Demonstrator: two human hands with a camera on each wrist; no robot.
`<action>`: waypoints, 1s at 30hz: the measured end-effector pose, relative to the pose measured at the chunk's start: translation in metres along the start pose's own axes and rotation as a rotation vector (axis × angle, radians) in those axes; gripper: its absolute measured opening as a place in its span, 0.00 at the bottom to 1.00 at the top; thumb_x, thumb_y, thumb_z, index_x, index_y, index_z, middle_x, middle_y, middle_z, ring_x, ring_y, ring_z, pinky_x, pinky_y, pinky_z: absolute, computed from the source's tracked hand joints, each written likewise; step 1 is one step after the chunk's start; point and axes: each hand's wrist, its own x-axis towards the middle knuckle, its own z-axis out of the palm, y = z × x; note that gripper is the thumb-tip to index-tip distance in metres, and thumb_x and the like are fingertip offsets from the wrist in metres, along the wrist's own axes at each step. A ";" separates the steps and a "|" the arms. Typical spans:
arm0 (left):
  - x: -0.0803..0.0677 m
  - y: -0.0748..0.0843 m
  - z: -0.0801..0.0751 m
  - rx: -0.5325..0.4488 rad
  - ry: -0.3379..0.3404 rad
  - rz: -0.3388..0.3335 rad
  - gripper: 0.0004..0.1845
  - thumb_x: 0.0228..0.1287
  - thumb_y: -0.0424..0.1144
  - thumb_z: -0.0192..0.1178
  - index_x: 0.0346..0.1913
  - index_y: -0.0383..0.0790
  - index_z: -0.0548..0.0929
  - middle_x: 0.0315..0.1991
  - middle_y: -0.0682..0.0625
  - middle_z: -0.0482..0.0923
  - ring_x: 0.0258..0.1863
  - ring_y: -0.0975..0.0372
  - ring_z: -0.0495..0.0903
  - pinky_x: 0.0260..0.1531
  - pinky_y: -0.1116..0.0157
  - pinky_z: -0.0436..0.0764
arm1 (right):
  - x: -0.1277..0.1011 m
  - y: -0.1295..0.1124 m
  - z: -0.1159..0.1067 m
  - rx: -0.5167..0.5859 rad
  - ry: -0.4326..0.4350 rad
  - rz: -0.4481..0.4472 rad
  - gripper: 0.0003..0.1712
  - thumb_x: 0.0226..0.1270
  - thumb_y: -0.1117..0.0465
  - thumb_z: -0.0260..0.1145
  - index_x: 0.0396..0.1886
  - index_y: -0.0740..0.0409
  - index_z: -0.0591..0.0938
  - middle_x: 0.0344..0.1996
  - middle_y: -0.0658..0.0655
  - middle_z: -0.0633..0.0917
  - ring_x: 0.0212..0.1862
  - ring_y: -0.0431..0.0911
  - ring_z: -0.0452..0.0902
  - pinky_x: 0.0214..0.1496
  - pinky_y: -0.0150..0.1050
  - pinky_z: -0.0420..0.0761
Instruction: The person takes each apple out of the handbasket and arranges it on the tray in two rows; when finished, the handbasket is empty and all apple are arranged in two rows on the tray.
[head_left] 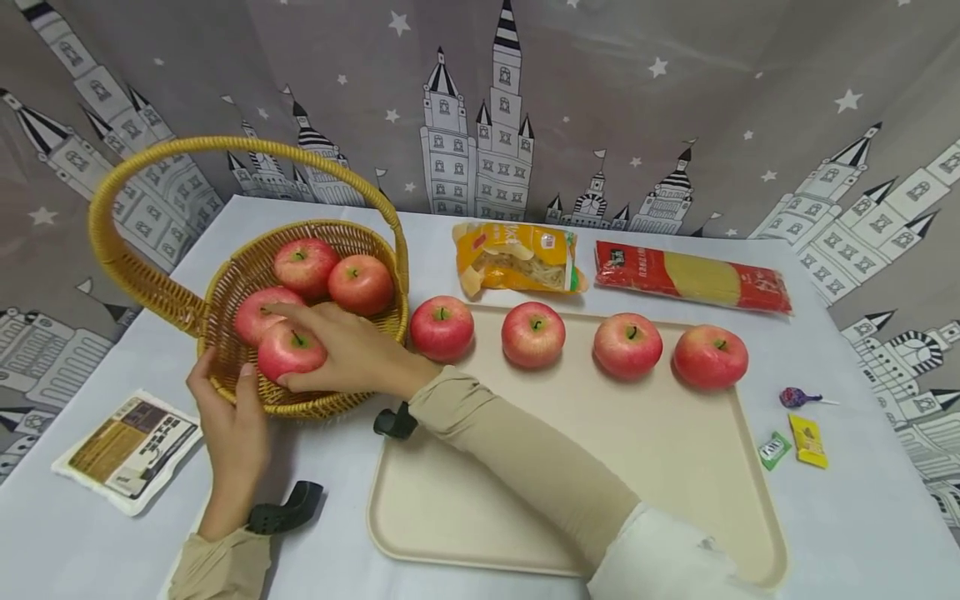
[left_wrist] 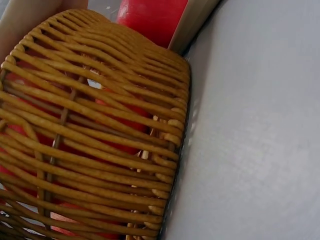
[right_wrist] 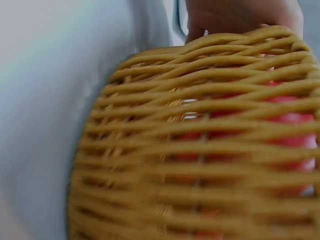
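Right hand [head_left: 352, 354] gripping apple [head_left: 288, 350], left hand [head_left: 228, 412] steadying basket [head_left: 225, 287], white-clothed table [head_left: 480, 242], castle-print backdrop [head_left: 675, 100]

Eight red apples [head_left: 533, 335], four in one wicker basket [head_left: 225, 287], four along the far edge of one beige tray [head_left: 675, 467], two noodle packets [head_left: 693, 277], one lollipop [head_left: 793, 397], two small sachets [head_left: 808, 440], one printed pouch [head_left: 129, 448].
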 end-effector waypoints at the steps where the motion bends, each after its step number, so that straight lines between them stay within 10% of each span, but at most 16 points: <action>1: 0.000 -0.001 0.000 0.004 0.001 -0.003 0.26 0.66 0.41 0.44 0.65 0.38 0.54 0.68 0.42 0.53 0.69 0.58 0.51 0.67 0.67 0.46 | -0.004 0.002 -0.003 0.005 0.035 -0.014 0.42 0.53 0.40 0.62 0.67 0.37 0.57 0.57 0.46 0.71 0.58 0.34 0.65 0.57 0.27 0.68; 13: 0.002 -0.001 0.001 0.002 0.004 0.003 0.26 0.66 0.40 0.43 0.65 0.37 0.55 0.67 0.42 0.54 0.69 0.60 0.51 0.67 0.69 0.46 | -0.072 0.001 -0.031 0.053 0.266 -0.263 0.33 0.48 0.44 0.66 0.57 0.42 0.73 0.53 0.48 0.71 0.57 0.34 0.62 0.58 0.22 0.62; 30: 0.002 0.001 0.002 -0.004 -0.004 -0.007 0.25 0.67 0.40 0.43 0.65 0.39 0.54 0.68 0.43 0.53 0.69 0.61 0.52 0.67 0.69 0.48 | -0.142 0.010 -0.010 -0.212 -0.096 -0.308 0.32 0.48 0.38 0.60 0.58 0.31 0.69 0.51 0.45 0.70 0.47 0.35 0.64 0.53 0.28 0.65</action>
